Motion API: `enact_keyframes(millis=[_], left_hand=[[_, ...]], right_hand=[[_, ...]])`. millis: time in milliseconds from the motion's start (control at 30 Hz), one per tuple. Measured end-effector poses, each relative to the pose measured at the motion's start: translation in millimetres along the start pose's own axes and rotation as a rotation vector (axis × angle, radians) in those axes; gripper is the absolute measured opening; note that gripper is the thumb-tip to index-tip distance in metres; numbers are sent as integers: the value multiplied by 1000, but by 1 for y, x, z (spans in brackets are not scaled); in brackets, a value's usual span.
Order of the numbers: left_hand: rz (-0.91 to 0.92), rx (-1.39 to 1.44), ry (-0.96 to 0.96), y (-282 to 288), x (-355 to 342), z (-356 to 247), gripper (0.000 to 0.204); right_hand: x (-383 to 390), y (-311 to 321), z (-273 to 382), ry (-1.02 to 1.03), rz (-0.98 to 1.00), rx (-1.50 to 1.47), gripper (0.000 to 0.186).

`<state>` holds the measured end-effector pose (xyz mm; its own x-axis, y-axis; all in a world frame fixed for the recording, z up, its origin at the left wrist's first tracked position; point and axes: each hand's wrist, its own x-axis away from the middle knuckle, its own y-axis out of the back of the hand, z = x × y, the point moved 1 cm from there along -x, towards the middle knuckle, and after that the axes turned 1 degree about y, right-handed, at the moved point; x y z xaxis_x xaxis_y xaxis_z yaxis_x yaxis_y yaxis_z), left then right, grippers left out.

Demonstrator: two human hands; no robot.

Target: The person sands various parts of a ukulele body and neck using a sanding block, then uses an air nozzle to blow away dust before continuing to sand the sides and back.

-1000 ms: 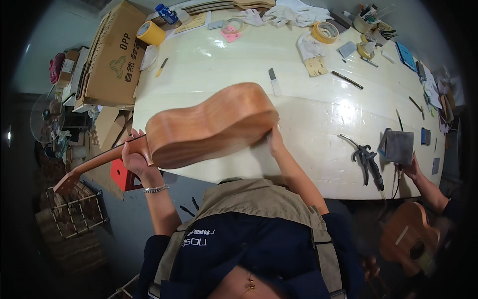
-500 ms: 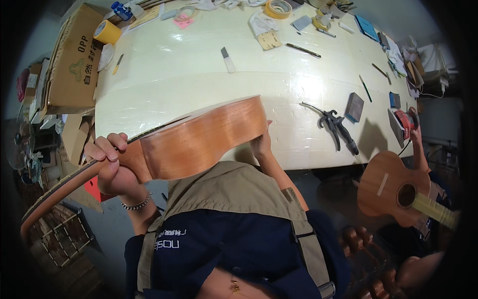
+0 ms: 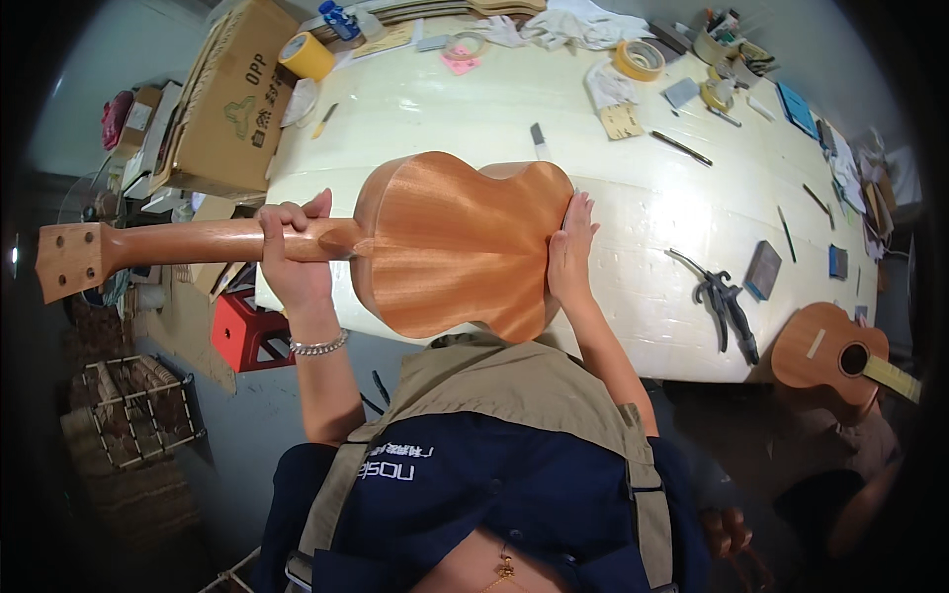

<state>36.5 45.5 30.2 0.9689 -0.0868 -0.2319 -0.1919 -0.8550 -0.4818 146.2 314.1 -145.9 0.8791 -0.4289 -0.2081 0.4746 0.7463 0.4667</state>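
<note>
A brown wooden ukulele (image 3: 460,252) is held over the table's near edge, its back facing up. Its headstock with peg holes points left, and its soundhole side is hidden. My left hand (image 3: 297,242) wraps round the neck close to the heel. At the body's tail end, my right hand (image 3: 573,247) lies flat along the edge with fingers stretched out, touching the wood.
On the pale table (image 3: 633,267) lie an air blow gun (image 3: 727,306), a sanding block (image 3: 762,269) and a putty knife (image 3: 540,140). A cardboard box (image 3: 232,109) stands at left, above a red stool (image 3: 252,331). Another person holds a second ukulele (image 3: 820,356) at right.
The ukulele has turned from its side to show its back, and the neck has come up level. My right hand now shows fully at the tail end. The view has shifted left.
</note>
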Motion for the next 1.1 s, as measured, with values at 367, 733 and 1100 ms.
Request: enact_keyframes(millis=[367,733,1100], left_hand=[[-72,31,-43,-34,4,-1,21],[-104,-48,-88,-44,15,2,20],[-78,56,-42,-20,-1,8,23]], right_hand=[[-54,-9,163,586,202,9,74],[-24,5,197,834,308,-161,73],[-48,-18,1,-68,167,109,70]])
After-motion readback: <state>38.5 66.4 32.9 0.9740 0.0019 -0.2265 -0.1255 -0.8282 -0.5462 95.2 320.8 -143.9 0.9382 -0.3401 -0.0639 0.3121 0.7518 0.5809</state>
